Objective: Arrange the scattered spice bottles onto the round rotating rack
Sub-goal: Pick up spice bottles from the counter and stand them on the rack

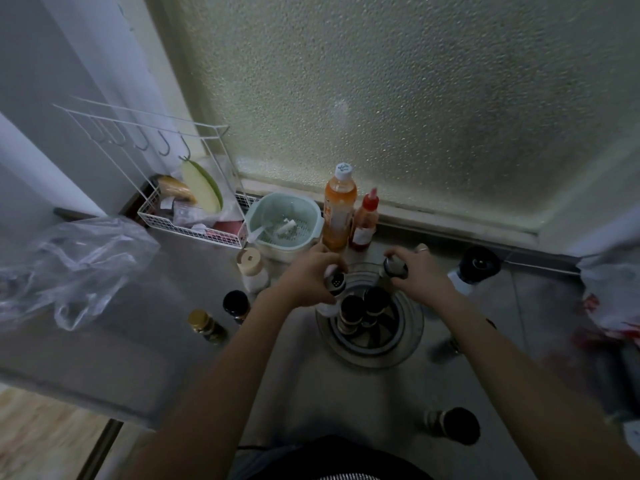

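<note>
Seen from the head camera, both arms reach forward over a grey metal table (pixel 145 341) toward the round rack (pixel 408 327), a ringed steel turntable near the middle. The left hand (pixel 308 275) is wrapped around a shaker bottle (pixel 335 284) with a perforated dark cap, holding it at the rack's left edge. The right hand (pixel 420 271) (a ring shows on one finger) is closed around a second small bottle (pixel 393 266) at the rack's far side. Two dark-capped jars (pixel 362 308) already stand on the rack, touching each other. To the left of the rack, on the table, stand a white bottle with a wooden lid (pixel 252 270), a black-capped jar (pixel 236 304) and a gold-capped jar (pixel 204 323). Another dark-capped jar (pixel 453 426) lies on its side near the bottom edge, and a black-topped bottle (pixel 474 268) sits to the right. Behind the rack are an orange drink bottle (pixel 339 206), a red sauce bottle (pixel 365 220), a pale green strainer bowl (pixel 284 221) and a white wire basket (pixel 194 216). A crumpled clear plastic bag (pixel 72 265) lies at the far left.
</note>
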`<state>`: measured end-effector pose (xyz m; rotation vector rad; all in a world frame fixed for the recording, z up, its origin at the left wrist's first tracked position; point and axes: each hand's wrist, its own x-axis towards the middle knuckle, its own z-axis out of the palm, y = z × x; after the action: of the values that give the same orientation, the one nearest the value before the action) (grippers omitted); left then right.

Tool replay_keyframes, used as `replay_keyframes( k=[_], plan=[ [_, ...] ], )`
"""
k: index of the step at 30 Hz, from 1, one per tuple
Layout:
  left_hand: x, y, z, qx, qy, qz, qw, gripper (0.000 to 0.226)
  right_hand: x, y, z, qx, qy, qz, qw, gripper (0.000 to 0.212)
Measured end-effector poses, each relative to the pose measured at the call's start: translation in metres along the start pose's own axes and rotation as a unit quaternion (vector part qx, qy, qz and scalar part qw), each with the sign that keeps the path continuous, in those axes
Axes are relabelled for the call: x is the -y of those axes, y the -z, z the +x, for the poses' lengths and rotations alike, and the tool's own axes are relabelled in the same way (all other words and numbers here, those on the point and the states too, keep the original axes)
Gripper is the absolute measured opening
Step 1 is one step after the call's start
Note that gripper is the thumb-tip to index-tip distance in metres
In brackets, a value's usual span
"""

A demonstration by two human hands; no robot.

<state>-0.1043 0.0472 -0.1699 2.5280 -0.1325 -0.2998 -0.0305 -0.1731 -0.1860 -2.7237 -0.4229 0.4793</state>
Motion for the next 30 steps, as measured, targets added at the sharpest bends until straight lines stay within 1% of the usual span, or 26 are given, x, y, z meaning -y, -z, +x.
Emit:
replay_keyframes(
  k=[2, 4, 5, 6, 8, 9, 11, 12, 14, 16, 17, 21, 23, 25, 26, 28, 30],
  plan=[
    [0.003, 0.002, 0.0, -0.013, 0.003, -0.026, 1.0, 0.059, 0.0, -0.001, -0.004, 0.002, -0.017, -0.004, 1.0, 0.055],
    [0.004, 0.002, 0.001, -0.009, 0.003, -0.028, 1.0, 0.059, 0.004, 0.0, -0.008, 0.01, -0.024, -0.054, 0.998, 0.058],
    [0.003, 0.001, 0.002, -0.003, 0.003, -0.022, 1.0, 0.06, 0.009, 0.002, -0.011, -0.001, -0.011, -0.08, 0.997, 0.058],
    [0.003, -0.001, 0.003, 0.002, 0.003, -0.017, 1.0, 0.06, 0.015, 0.003, -0.014, -0.025, 0.018, -0.085, 0.996, 0.057],
    [0.001, -0.006, 0.005, 0.01, 0.008, -0.015, 1.0, 0.061, 0.029, 0.003, -0.023, -0.057, 0.106, -0.058, 0.991, 0.049],
    [0.001, -0.009, 0.006, 0.014, 0.012, -0.017, 1.0, 0.061, 0.036, -0.001, -0.029, -0.048, 0.145, -0.06, 0.987, 0.047],
    [-0.001, -0.014, 0.007, 0.024, 0.018, -0.019, 0.999, 0.061, 0.044, -0.015, -0.04, -0.005, 0.182, -0.087, 0.979, 0.055],
    [-0.002, -0.017, 0.007, 0.031, 0.017, -0.015, 0.999, 0.062, 0.045, -0.022, -0.044, 0.019, 0.181, -0.096, 0.979, 0.057],
    [-0.003, -0.022, 0.006, 0.044, 0.02, 0.0, 0.999, 0.064, 0.042, -0.034, -0.047, 0.05, 0.166, -0.057, 0.983, 0.057],
    [-0.003, -0.026, 0.004, 0.051, 0.022, 0.007, 0.998, 0.065, 0.041, -0.041, -0.05, 0.048, 0.164, -0.002, 0.985, 0.057],
    [-0.003, -0.028, 0.004, 0.056, 0.021, 0.008, 0.998, 0.064, 0.04, -0.043, -0.052, 0.039, 0.166, 0.008, 0.985, 0.057],
    [-0.004, -0.028, 0.004, 0.08, 0.011, 0.016, 0.997, 0.062, 0.037, -0.049, -0.054, -0.025, 0.139, 0.044, 0.989, 0.045],
    [-0.003, -0.027, 0.003, 0.095, 0.013, 0.013, 0.995, 0.061, 0.037, -0.047, -0.055, -0.033, 0.128, 0.051, 0.99, 0.04],
    [-0.001, -0.027, 0.0, 0.111, 0.015, -0.004, 0.994, 0.062, 0.036, -0.043, -0.056, -0.044, 0.135, 0.037, 0.989, 0.036],
    [0.0, -0.026, -0.003, 0.114, 0.018, -0.019, 0.993, 0.064, 0.034, -0.039, -0.057, -0.068, 0.14, 0.038, 0.987, 0.034],
    [0.003, -0.022, -0.009, 0.112, 0.022, -0.048, 0.992, 0.066, 0.024, -0.026, -0.057, -0.155, 0.13, 0.069, 0.977, 0.031],
    [0.008, -0.015, -0.016, 0.097, 0.021, -0.075, 0.992, 0.059, 0.001, -0.007, -0.053, -0.266, 0.079, 0.08, 0.957, 0.035]
  ],
)
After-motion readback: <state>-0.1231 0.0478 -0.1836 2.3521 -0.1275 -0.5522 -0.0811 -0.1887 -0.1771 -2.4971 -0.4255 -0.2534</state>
